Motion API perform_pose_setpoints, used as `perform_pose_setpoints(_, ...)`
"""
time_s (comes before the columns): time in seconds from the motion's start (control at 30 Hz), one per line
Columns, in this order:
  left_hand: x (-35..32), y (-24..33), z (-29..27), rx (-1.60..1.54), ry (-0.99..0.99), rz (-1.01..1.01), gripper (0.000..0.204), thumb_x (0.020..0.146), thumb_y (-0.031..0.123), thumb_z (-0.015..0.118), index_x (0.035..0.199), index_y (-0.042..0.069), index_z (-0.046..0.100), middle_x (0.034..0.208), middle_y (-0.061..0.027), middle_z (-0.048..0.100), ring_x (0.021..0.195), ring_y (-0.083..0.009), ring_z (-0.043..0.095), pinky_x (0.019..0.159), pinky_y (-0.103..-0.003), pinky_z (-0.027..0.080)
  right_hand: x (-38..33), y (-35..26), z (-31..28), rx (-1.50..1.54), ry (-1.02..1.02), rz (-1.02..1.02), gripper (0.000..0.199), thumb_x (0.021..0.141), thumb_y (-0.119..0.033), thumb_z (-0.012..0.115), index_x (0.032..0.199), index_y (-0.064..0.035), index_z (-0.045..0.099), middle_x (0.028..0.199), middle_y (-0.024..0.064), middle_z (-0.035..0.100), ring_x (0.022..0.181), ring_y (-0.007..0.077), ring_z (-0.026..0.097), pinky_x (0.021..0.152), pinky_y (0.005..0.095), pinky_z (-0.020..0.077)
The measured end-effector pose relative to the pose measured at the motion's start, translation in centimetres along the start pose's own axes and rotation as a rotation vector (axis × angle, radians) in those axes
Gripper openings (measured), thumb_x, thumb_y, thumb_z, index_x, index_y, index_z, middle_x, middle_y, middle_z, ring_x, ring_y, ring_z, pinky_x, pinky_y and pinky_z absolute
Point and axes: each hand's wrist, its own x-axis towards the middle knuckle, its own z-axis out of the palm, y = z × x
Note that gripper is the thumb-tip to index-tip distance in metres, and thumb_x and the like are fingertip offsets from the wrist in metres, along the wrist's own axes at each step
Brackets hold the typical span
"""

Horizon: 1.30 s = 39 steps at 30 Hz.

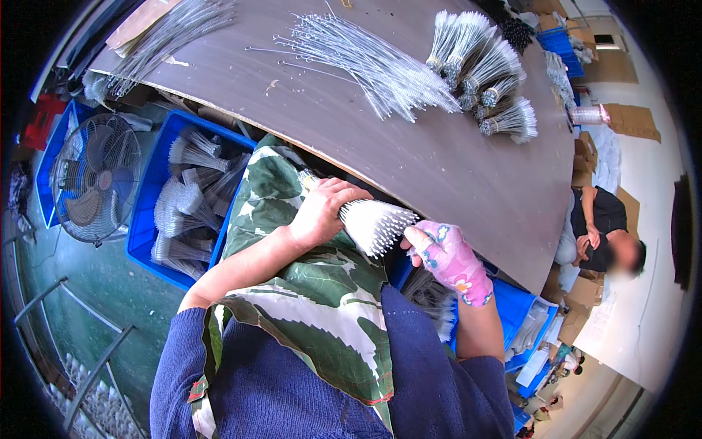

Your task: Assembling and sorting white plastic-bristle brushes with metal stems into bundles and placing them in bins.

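Observation:
My left hand (327,210) is wrapped round a bundle of thin wire brushes (376,223), held over my lap with the white tips fanned toward the right. My right hand (444,256), in a pink flowered fingerless glove, is at the tip end of this bundle. Its thumb and fingers are pinched together, and whatever is between them is too small to make out. Beyond my hands, a spread of loose wire brushes (373,62) with looped ends lies on the brown table (292,110). Several bundles of brushes (490,73) stand and lie to their right.
More wire brushes (172,36) lie at the table's far left. Left of my lap stands a blue crate (139,234) of brush bundles, with a floor fan (99,179) beside it. Blue bins (504,311) stand at my right. Another person (603,227) sits at the right.

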Motion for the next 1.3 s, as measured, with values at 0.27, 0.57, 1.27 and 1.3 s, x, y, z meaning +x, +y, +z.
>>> perform_pose_setpoints(0.27,-0.2,0.2,-0.1,0.049,0.005,0.013,0.035,0.065,0.004,0.062,0.099,0.01,0.062,0.095,-0.0057,0.062,0.094,-0.0241,0.056,0.086,-0.037,0.039,0.1,0.9,0.9,-0.159,0.075,-0.076,0.03,0.089,-0.026,0.053,0.077,0.0008,0.061,0.057,0.0018,0.054,0.054,0.0098,0.05,0.053,0.0259,0.0397)
perform_pose_setpoints(0.57,-0.3,-0.1,0.6,-0.133,-0.028,-0.056,0.033,0.065,0.006,0.066,0.098,0.006,0.062,0.092,-0.0091,0.063,0.092,-0.0269,0.059,0.082,-0.037,0.045,-0.7,1.7,0.3,0.441,-0.058,0.011,0.04,0.094,-0.037,0.044,0.085,-0.0008,0.06,0.062,-0.0005,0.053,0.047,0.0035,0.042,0.043,0.017,0.0313)
perform_pose_setpoints(1.27,-0.8,-0.5,0.6,-0.481,-0.17,-0.179,0.041,0.072,0.006,0.066,0.111,0.003,0.054,0.105,-0.0136,0.06,0.101,-0.0246,0.058,0.089,-0.032,0.044,3.3,2.2,3.7,0.153,0.271,-0.481,0.044,0.069,-0.006,0.073,0.108,-0.0004,0.053,0.106,0.0094,0.059,0.098,0.0172,0.056,0.087,0.0298,0.0435)
perform_pose_setpoints(1.3,-0.6,-0.5,0.7,-0.455,-0.088,-0.178,0.042,0.069,0.011,0.068,0.109,0.003,0.055,0.102,-0.0164,0.06,0.1,-0.0297,0.058,0.086,-0.034,0.045,3.3,1.9,4.0,0.179,0.265,-0.487,0.038,0.073,0.001,0.069,0.108,-0.0006,0.053,0.108,0.0063,0.059,0.098,0.0126,0.054,0.088,0.0269,0.0422)
